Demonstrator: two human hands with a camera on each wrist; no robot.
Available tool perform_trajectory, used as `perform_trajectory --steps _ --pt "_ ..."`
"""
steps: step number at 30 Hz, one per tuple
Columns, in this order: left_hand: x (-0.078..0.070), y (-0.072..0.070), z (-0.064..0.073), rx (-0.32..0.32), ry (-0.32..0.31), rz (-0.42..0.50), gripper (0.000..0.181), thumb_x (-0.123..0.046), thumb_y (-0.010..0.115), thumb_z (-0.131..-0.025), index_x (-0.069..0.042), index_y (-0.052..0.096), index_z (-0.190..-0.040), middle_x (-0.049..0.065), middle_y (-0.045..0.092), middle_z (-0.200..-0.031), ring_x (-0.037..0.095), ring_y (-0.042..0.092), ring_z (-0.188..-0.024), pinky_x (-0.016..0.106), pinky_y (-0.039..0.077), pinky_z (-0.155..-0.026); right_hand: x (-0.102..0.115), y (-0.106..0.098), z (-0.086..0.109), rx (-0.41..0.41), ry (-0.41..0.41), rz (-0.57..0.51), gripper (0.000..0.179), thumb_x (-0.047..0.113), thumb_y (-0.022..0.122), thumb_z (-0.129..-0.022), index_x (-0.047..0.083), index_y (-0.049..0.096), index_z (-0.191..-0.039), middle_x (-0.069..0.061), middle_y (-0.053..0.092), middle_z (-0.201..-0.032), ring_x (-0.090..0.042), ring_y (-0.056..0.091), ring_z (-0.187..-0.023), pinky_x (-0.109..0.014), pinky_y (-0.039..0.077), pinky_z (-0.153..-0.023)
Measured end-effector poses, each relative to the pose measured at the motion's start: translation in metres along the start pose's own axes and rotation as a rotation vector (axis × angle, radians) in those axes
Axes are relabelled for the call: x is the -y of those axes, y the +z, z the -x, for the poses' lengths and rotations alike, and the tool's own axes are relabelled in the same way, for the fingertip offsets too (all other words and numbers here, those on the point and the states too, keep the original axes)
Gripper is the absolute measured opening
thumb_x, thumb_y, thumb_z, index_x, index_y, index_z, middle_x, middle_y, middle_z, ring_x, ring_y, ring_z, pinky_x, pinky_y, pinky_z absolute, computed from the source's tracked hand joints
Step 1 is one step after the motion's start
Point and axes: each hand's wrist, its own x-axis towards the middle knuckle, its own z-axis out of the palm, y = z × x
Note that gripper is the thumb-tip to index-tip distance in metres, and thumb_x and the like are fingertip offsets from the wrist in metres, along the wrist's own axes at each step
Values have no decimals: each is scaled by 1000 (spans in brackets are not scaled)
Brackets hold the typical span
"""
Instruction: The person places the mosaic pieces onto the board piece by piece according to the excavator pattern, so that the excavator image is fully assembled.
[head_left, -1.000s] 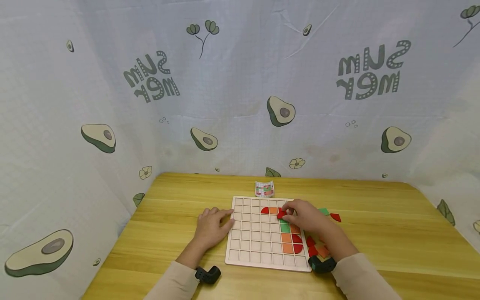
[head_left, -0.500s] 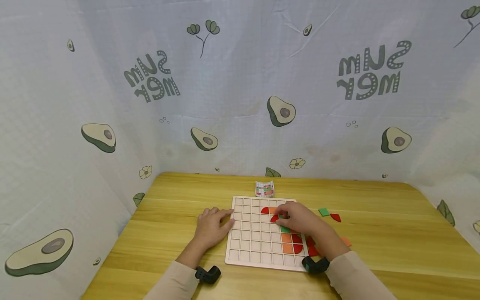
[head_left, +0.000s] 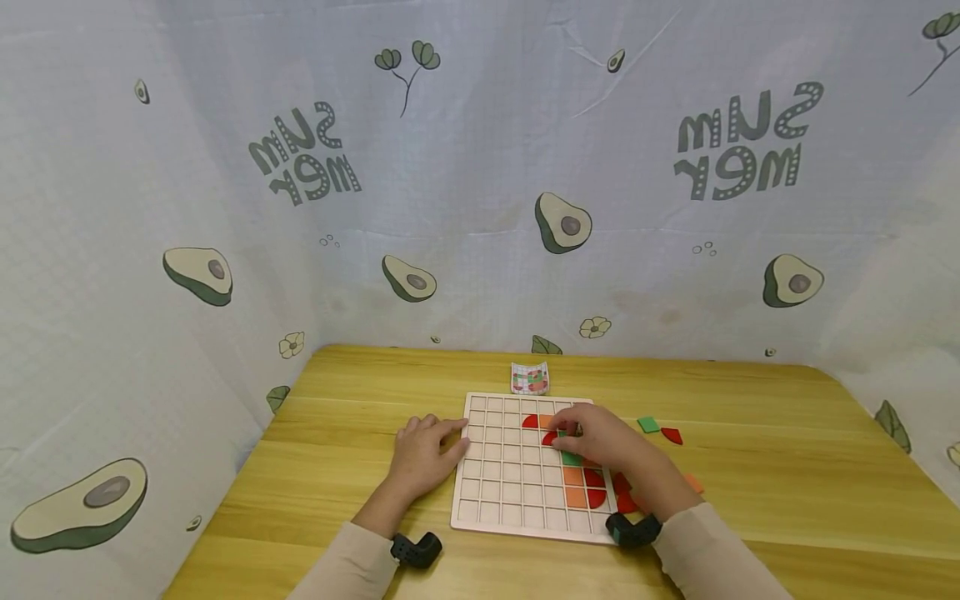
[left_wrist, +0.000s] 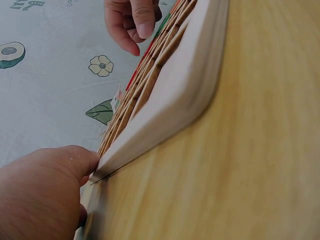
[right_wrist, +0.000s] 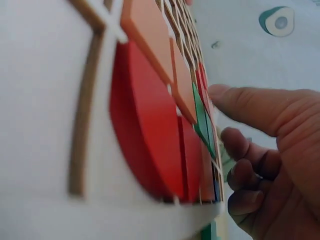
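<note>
A pale wooden grid board (head_left: 510, 471) lies on the table. My left hand (head_left: 422, 457) rests at its left edge, thumb and index finger touching the rim; in the left wrist view the thumb (left_wrist: 85, 162) meets the board's corner. Over the upper right of the grid is my right hand (head_left: 603, 435), thumb and index finger apart. Between their tips a red quarter-round tile (head_left: 549, 437) lies in a cell. In the right wrist view the thumb (right_wrist: 245, 102) reaches to the red tiles, the other fingers loosely bent. Green tiles (head_left: 572, 459) sit beneath the hand, partly hidden.
Orange squares (head_left: 574, 497) and red rounded tiles (head_left: 596, 498) fill cells at the lower right. Loose on the table to the right are a green square (head_left: 648, 425), a red tile (head_left: 672, 436) and several more near the right wrist. A small pattern card (head_left: 529, 378) stands behind the board.
My right hand has shifted slightly left and down with the red tile, which now lies in a cell; thumb and index finger have parted. My left hand has stayed put.
</note>
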Motion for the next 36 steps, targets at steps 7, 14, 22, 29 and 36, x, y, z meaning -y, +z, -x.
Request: perform_trajectory --steps 7,14,22,29,36 --pt "1 1 0 -1 0 -4 34 -40 66 -97 -29 73 -128 -9 55 -82 10 35 -75 29 26 -72 -13 -22 14 -79 20 -52 23 24 69 -97 15 72 -118 -4 59 -92 -20 50 -81 -32 44 -65" --pt "2 1 1 3 -7 6 34 -40 66 -97 -29 73 -128 -8 55 -83 10 36 -76 30 26 -72 -39 -39 32 -133 60 -49 27 25 64 -100 12 70 -123 -5 57 -97 -22 50 -88 -33 43 -68" --pt "3 3 1 2 -3 7 34 -40 66 -97 -29 72 -129 -9 53 -81 10 35 -75 30 26 -72 -69 -46 50 -163 106 -7 29 23 62 -101 9 67 -126 -6 60 -98 -23 53 -89 -34 47 -75" --pt "3 2 0 3 -1 6 34 -40 66 -97 -29 72 -129 -10 52 -81 10 35 -75 30 26 -72 -88 -50 59 -190 172 8 29 16 60 -101 3 63 -127 -9 60 -96 -25 53 -87 -38 48 -76" --pt "1 1 0 4 -5 9 34 -40 66 -97 -29 72 -129 -10 50 -79 11 34 -74 30 25 -72 -96 -49 61 -181 187 3 38 16 62 -100 -1 58 -134 -8 58 -91 -22 52 -82 -34 44 -72"
